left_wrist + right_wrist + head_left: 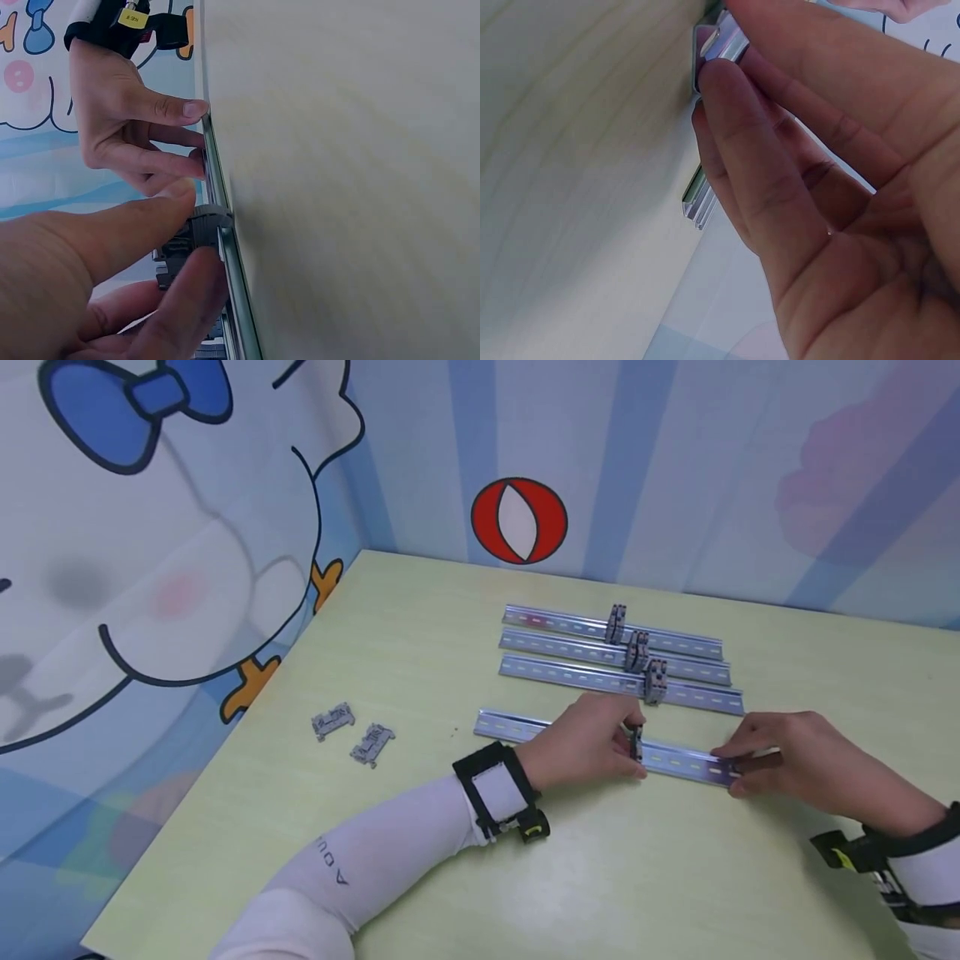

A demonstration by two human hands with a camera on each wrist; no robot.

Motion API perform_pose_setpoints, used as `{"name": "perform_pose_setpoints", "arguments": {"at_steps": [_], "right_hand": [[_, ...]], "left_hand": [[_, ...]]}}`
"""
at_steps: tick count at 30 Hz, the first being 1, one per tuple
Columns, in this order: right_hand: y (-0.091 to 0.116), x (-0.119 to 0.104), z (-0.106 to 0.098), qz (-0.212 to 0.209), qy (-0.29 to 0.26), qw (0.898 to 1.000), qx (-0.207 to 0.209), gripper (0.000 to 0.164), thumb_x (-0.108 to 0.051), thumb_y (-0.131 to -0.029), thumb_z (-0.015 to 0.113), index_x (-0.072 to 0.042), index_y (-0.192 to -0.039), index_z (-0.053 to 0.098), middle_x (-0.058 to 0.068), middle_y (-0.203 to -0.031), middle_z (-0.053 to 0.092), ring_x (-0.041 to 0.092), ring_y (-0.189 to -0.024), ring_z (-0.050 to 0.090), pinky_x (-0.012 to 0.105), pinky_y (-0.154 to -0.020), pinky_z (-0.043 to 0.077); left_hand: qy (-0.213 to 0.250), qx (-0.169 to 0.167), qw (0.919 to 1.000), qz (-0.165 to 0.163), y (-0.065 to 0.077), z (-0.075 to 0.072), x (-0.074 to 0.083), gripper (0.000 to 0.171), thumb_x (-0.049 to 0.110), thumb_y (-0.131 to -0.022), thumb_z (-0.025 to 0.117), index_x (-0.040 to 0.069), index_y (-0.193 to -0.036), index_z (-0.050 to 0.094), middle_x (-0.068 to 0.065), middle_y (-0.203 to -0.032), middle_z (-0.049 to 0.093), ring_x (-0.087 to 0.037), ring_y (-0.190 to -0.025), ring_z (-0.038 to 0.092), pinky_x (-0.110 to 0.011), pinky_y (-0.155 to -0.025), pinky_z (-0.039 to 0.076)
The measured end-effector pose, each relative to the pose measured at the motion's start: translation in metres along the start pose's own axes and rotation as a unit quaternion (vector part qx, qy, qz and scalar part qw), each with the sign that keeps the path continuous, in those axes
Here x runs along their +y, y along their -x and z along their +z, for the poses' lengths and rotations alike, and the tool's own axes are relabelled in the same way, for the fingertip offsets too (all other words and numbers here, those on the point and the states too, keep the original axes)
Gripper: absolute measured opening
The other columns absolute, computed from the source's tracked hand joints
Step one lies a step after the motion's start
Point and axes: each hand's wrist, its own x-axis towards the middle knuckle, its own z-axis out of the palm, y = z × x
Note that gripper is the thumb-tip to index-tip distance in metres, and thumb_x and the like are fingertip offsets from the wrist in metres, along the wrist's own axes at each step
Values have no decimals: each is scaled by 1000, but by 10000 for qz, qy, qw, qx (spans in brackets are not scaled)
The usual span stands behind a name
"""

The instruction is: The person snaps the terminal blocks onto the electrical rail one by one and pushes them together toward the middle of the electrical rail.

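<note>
A slotted metal DIN rail (682,764) lies nearest to me on the table. My left hand (581,739) pinches a grey terminal block (193,236) between thumb and fingers, and the block sits against this rail, right of its middle. Whether it is clipped on cannot be seen. At the rail's right end, my right hand (795,752) holds the rail between thumb and fingertips. In the right wrist view, the rail's end profile (705,52) shows at the fingertips. Two loose grey terminal blocks, one (333,721) behind the other (372,744), lie flat to the left.
Behind the hands lie three more parallel rails: a back one (562,621), a middle one (555,644) and a front one (570,673). Each carries upright terminal blocks (656,681) near its middle. Printed walls (420,460) border the pale table (420,643) behind and left.
</note>
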Motion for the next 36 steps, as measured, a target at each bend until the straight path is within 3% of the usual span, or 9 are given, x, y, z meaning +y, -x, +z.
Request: {"name": "perform_pose_setpoints", "arguments": {"at_steps": [4, 12, 18, 24, 27, 31, 36], "right_hand": [[0, 0, -1, 168, -40, 9998, -127, 31, -12, -69, 87, -12, -98, 78, -7, -91, 65, -1, -77, 65, 21, -60, 51], [1, 2, 0, 253, -44, 9995, -168, 33, -13, -69, 86, -10, -101, 77, -7, -91, 64, 1, -78, 64, 22, -62, 52], [2, 1, 0, 256, 3, 9995, -167, 34, -14, -69, 87, -11, -101, 77, -8, -92, 63, 0, -78, 65, 22, -61, 51], [-2, -1, 1, 279, -89, 9993, -223, 32, -14, -70, 86, -12, -101, 78, -8, -91, 63, 1, -79, 62, 22, -61, 50], [-2, -2, 1, 262, -123, 9993, -226, 32, -15, -71, 86, -12, -102, 77, -9, -91, 63, 1, -80, 63, 22, -61, 51], [-1, -2, 0, 154, -21, 9998, -132, 32, -16, -70, 86, -13, -101, 78, -10, -90, 63, 1, -79, 65, 21, -61, 50], [0, -1, -1, 275, 10, 9995, -155, 32, -18, -70, 86, -14, -101, 78, -10, -91, 63, 1, -80, 64, 22, -61, 49]], "left_hand": [[-498, 81, 9986, 135, 2, 0, 0, 48, 20, -77, 84, 6, -114, 58, -1, -102, 67, 0, -80, 62, -8, -70, 45], [-851, 47, 9963, 109, 6, 0, 2, 76, 26, -81, 81, 16, -144, 42, 0, -113, 65, -3, -85, 57, -11, -74, 44], [-1292, -79, 9916, -48, 21, -20, 4, 54, 26, -86, 76, 15, -135, 55, 2, -131, 60, -10, -116, 55, -22, -96, 45], [-1616, -103, 9852, -557, 51, -56, -9, 45, 24, -82, 80, 15, -123, 65, 2, -120, 64, -14, -105, 55, -27, -91, 47], [-1735, 41, 9808, -892, 71, -76, -24, 47, 22, -78, 83, 15, -121, 66, 1, -119, 64, -17, -102, 55, -31, -90, 48], [-1942, 235, 9710, -1376, 99, -102, -49, 52, 22, -73, 87, 15, -121, 66, -1, -123, 64, -21, -112, 56, -38, -98, 46], [-2392, -104, 9541, -1801, 139, -133, -76, 59, 22, -68, 90, 13, -121, 66, -6, -121, 63, -24, -108, 55, -41, -93, 48]]}}
